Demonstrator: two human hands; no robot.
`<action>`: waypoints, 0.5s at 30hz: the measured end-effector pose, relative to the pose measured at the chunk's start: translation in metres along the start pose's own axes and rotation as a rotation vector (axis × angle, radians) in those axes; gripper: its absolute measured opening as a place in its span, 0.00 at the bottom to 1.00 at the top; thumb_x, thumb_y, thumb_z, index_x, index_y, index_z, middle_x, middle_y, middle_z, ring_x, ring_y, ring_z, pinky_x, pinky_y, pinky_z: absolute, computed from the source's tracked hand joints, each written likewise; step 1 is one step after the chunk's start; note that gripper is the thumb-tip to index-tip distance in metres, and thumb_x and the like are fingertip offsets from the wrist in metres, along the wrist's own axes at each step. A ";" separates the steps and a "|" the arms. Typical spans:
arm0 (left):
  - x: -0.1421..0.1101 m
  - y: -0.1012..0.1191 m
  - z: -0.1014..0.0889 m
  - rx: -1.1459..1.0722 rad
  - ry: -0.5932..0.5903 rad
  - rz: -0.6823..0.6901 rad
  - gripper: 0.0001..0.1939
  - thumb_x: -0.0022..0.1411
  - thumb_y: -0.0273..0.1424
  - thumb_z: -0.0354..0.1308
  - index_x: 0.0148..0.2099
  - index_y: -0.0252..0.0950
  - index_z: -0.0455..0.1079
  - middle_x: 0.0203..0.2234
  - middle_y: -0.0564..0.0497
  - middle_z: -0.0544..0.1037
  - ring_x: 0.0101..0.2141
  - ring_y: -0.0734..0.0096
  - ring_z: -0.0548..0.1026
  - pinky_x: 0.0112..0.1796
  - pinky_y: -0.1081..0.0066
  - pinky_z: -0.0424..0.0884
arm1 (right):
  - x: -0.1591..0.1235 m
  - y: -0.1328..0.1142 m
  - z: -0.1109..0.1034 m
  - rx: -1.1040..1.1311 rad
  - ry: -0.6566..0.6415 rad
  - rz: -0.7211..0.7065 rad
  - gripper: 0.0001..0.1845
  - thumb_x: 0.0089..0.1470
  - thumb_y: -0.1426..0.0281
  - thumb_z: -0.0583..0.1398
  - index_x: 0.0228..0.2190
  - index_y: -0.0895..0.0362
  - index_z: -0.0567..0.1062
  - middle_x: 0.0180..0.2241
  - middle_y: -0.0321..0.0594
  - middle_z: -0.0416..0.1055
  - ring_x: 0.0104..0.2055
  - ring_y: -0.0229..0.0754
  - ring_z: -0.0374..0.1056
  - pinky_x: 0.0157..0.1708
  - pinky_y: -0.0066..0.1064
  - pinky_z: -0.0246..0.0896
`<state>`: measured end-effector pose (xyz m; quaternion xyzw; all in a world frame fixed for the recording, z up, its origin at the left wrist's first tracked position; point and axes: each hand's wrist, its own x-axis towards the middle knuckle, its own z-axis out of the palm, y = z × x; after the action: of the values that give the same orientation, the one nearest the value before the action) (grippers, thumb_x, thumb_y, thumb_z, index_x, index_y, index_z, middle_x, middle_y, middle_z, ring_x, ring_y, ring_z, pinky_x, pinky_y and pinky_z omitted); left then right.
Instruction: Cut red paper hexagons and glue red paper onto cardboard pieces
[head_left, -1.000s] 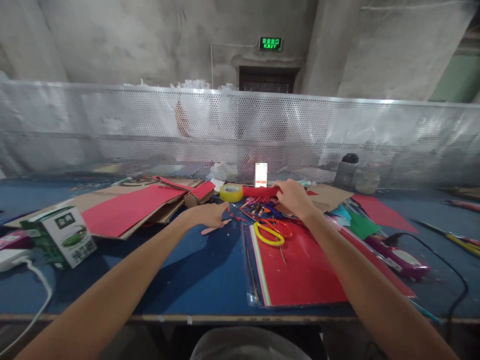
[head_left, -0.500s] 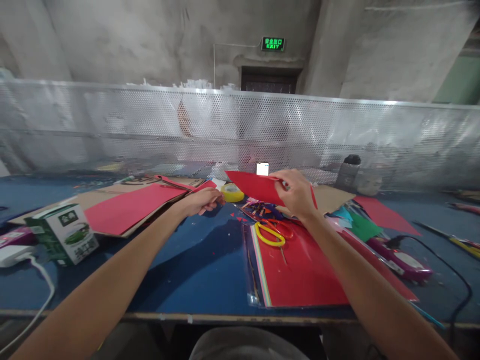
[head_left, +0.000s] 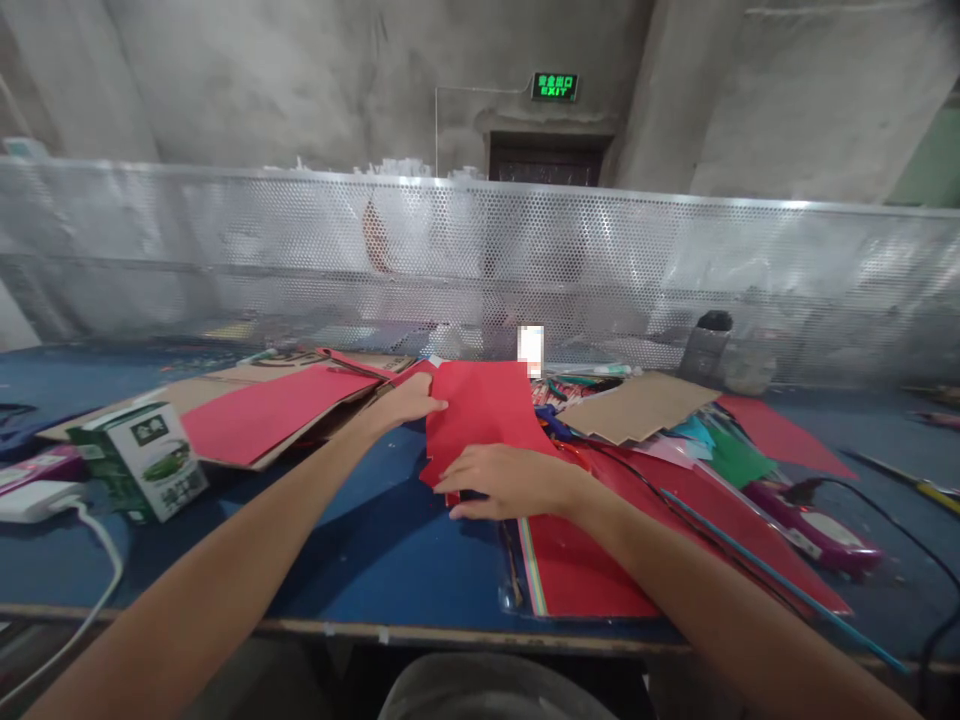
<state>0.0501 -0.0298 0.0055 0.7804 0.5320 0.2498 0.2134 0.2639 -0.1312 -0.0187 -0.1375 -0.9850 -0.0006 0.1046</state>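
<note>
A red paper sheet (head_left: 484,405) with a cut, notched lower left edge is held up over the table between my hands. My left hand (head_left: 405,402) pinches its left edge, thumb on the front face. Across the lower part lies my right hand (head_left: 517,482), fingers over the paper and thumb below them, gripping the bottom edge. Under my right forearm is a plastic-wrapped pack of red paper (head_left: 592,565) with coloured edges. Behind the sheet, the scissors and tape are mostly hidden.
Left stand a green-and-white carton (head_left: 150,465) and pink-red paper on cardboard (head_left: 281,405). Right are a brown cardboard piece (head_left: 641,405), green paper (head_left: 735,450), a purple device (head_left: 814,530) with a black cable, and a dark bottle (head_left: 705,345). A lit phone (head_left: 531,350) stands behind.
My right hand has brought the red sheet left and down, turning its face toward me. My left hand now grips its left edge. The sheet covers the yellow tape and most of the scissors.
</note>
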 end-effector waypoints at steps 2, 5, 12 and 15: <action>0.002 -0.003 0.001 0.277 -0.008 0.010 0.14 0.60 0.32 0.62 0.49 0.35 0.75 0.39 0.46 0.84 0.42 0.60 0.82 0.41 0.70 0.76 | -0.003 0.000 -0.003 0.078 -0.050 0.028 0.23 0.69 0.59 0.58 0.58 0.60 0.76 0.57 0.45 0.76 0.57 0.47 0.71 0.58 0.37 0.63; 0.003 -0.003 0.005 0.480 -0.002 -0.020 0.24 0.62 0.30 0.62 0.60 0.35 0.72 0.53 0.39 0.81 0.53 0.51 0.79 0.53 0.63 0.73 | -0.009 0.005 -0.009 0.140 -0.094 0.081 0.23 0.71 0.58 0.55 0.57 0.58 0.77 0.58 0.45 0.76 0.59 0.47 0.71 0.59 0.37 0.62; 0.002 -0.005 0.006 0.597 -0.005 -0.036 0.29 0.67 0.31 0.58 0.69 0.35 0.65 0.60 0.35 0.75 0.59 0.46 0.75 0.57 0.57 0.69 | -0.020 0.016 -0.021 0.275 -0.202 0.231 0.27 0.72 0.55 0.53 0.60 0.58 0.76 0.64 0.50 0.69 0.66 0.52 0.64 0.66 0.43 0.56; 0.001 -0.008 0.003 0.614 -0.031 -0.028 0.29 0.67 0.31 0.59 0.69 0.35 0.65 0.61 0.36 0.75 0.59 0.47 0.75 0.57 0.59 0.69 | -0.023 0.015 -0.026 0.431 -0.232 0.253 0.29 0.73 0.55 0.49 0.63 0.59 0.72 0.67 0.50 0.64 0.70 0.49 0.60 0.69 0.41 0.51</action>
<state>0.0463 -0.0260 -0.0018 0.8048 0.5898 0.0623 -0.0210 0.2953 -0.1235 0.0016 -0.2332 -0.9428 0.2376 0.0169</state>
